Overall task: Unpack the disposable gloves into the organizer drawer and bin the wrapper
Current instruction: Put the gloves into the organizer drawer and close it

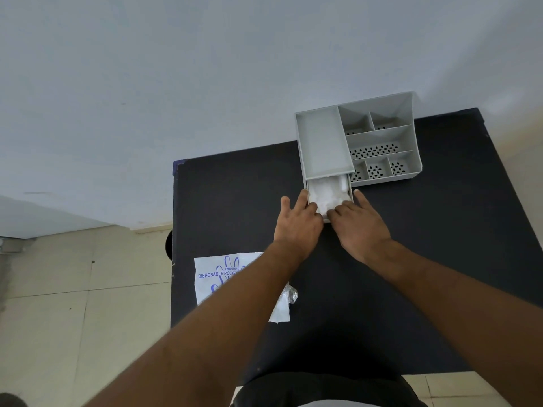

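Table (440, 230): matt black top with square corners. Its left edge drops to a pale tiled floor (73, 289) and its far edge meets a plain grey-white wall (205, 83). Bare surface lies to the right of the hands and between the hands and the near edge.

Organizer (407, 113): grey rigid plastic, at the far edge against the wall. It has open compartments with perforated floors on the right and a flat recessed tray on the left.

Drawer (350, 188): under the tray, pulled partly out toward the person.

Gloves (327, 193): a thin, crinkled, translucent white wad lying inside the drawer.

Left hand (298, 227): fingers straight and spread, touching the drawer's front left corner and gripping nothing.

Right hand (363, 230): fingers extended at the front right corner, with the inner fingertips on the gloves; no grip.

Wrapper (217, 277): a flat white film with blue print, near the table's left edge and well apart from the drawer. The left forearm covers its middle and cuts off the lettering. The crumpled clear bit at its right end cannot be identified. The drawer front is hidden behind the hands.
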